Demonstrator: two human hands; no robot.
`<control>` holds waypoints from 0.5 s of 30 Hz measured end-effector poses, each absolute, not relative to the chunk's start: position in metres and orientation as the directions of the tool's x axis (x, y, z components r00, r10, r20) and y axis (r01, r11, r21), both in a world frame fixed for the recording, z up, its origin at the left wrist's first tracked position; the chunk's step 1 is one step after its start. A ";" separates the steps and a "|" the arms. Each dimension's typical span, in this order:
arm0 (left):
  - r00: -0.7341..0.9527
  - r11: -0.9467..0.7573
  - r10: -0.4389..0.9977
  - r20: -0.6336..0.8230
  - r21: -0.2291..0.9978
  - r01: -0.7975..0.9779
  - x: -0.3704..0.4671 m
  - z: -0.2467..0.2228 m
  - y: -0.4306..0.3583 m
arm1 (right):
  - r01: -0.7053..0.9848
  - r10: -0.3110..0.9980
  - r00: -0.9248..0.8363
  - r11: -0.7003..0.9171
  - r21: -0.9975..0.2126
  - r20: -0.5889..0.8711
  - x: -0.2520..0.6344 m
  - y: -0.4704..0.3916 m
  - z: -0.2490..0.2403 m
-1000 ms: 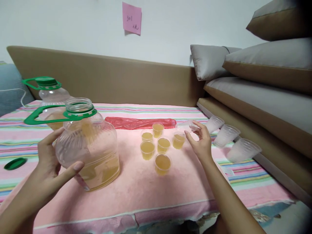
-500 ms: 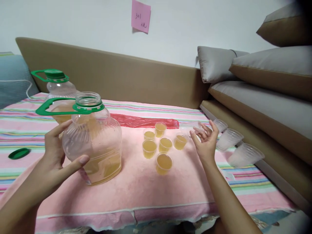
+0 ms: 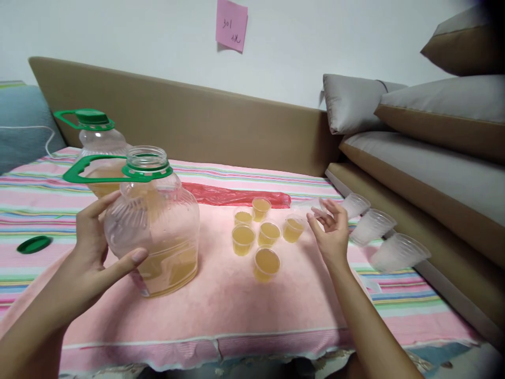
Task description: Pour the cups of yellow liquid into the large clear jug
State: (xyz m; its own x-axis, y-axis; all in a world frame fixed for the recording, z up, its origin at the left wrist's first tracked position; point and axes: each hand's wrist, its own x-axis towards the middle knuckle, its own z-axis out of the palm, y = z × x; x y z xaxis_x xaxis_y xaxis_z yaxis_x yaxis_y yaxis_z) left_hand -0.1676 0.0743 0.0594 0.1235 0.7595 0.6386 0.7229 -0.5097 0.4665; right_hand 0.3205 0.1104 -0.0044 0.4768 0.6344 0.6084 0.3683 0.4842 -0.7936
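My left hand (image 3: 104, 252) grips a clear plastic jug (image 3: 173, 221) from its left side, thumb across the front. The jug stands upright and uncapped, with a green handle ring (image 3: 148, 172) at its neck and yellowish liquid in its lower part. My right hand (image 3: 331, 229) is half curled, thumb and fingers apart, at the right end of a clear plastic item (image 3: 305, 206) whose kind I cannot make out. Whether the fingertips touch it is unclear. Left of this hand stand several small clear cups of yellow liquid, including a front cup (image 3: 267, 263) and a right cup (image 3: 293, 229).
A second jug (image 3: 103, 141) with a green cap stands behind the first. A loose green cap (image 3: 34, 244) lies at left. Clear stacked cups (image 3: 400, 252) lean at right beside piled cushions (image 3: 426, 152). A red plastic bag (image 3: 232, 196) stretches behind the filled cups.
My right hand's fingers have drawn in a little closer to the clear plastic item. The whole view has shifted slightly; my left hand stays on the jug.
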 end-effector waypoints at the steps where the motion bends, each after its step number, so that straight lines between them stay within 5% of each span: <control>1: 0.127 -0.514 0.760 0.637 0.469 0.718 -0.167 0.060 0.074 | 0.366 0.621 0.486 0.494 -0.789 0.615 0.321 0.110 -0.004; 15: 0.127 -0.502 0.783 0.609 0.497 0.708 -0.167 0.063 0.070 | 0.355 0.620 0.490 0.501 -0.789 0.614 0.319 0.111 -0.006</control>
State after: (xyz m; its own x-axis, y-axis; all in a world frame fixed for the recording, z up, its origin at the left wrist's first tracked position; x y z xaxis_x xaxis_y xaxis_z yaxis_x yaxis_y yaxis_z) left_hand -0.1666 0.0702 0.0631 0.1273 0.7827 0.6093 0.7076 -0.5021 0.4971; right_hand 0.3187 0.1106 -0.0056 0.4896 0.6196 0.6135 0.3551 0.5009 -0.7893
